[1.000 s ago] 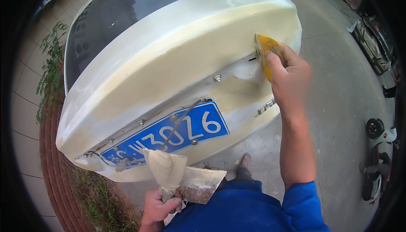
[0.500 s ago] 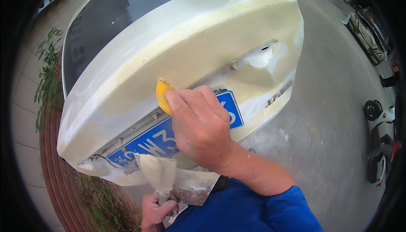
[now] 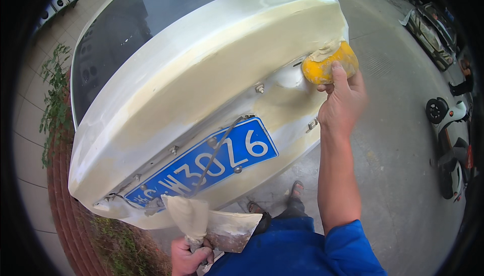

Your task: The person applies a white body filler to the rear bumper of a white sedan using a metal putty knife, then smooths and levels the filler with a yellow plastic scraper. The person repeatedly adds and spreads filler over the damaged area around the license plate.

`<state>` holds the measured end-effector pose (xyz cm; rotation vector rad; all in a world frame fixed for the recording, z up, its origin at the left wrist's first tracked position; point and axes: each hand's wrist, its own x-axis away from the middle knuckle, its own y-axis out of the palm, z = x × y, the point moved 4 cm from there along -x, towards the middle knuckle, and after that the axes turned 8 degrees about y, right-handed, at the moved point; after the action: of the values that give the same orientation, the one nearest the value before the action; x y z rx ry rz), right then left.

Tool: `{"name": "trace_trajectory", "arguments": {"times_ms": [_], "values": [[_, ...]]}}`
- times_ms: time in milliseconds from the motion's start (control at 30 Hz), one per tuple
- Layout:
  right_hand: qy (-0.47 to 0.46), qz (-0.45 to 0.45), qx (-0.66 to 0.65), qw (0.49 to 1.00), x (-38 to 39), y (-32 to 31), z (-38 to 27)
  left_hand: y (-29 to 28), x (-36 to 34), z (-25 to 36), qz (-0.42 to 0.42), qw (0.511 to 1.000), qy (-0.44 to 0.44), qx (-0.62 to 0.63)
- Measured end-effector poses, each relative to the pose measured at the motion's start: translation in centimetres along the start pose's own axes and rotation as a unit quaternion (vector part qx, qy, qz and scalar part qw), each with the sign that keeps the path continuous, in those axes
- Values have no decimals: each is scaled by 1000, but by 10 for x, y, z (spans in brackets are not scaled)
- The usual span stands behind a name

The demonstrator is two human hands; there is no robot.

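Observation:
My right hand (image 3: 344, 93) grips a yellow, putty-smeared spreader (image 3: 322, 70) against the right end of the white car's trunk lid (image 3: 201, 82). A ridge of cream putty (image 3: 325, 51) lies along the spreader's upper edge. Low at the body, my left hand (image 3: 189, 256) is closed round the handle of a putty knife (image 3: 187, 215), its blade loaded with cream putty. A flat metal plate (image 3: 233, 233) with putty along its top edge is beside the knife; whether that hand also grips it I cannot tell. Broad cream patches cover the trunk lid.
A blue licence plate (image 3: 222, 155) is on the car's back below the bolts, with a thin rod across it. To the left are a shrub (image 3: 55, 94) and a red-brown slatted edge (image 3: 70, 225). A scooter (image 3: 451, 150) and a vehicle front (image 3: 431, 34) stand right.
My right hand has moved from above the licence plate to the trunk lid's right end, taking the spreader along. A putty ridge now shows there. My left hand has stayed nearly in place.

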<state>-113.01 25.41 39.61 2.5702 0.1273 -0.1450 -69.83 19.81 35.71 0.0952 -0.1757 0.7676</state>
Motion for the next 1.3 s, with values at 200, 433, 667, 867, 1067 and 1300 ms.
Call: {"name": "trace_trajectory", "arguments": {"times_ms": [200, 433, 667, 867, 1067, 1300], "values": [[-20, -68, 47, 996, 34, 25, -4, 0, 2, 1, 10, 1000, -13, -23], [2, -76, -6, 997, 96, 48, 7, -12, 10, -1, 16, 1000, -8, 4], [-47, -131, 28, 990, 159, 62, 30, -29, 17, -3, 21, 1000, 8, 5], [0, -174, 47, 984, 178, 55, 29, -32, 18, -5, 37, 998, -30, -26], [128, -86, -135, 979, 88, -18, 16, -14, 7, -6, 24, 999, -21, -23], [16, -172, 102, 980, -15, -61, -14, 24, -3, -3, 22, 999, -19, -25]]}}
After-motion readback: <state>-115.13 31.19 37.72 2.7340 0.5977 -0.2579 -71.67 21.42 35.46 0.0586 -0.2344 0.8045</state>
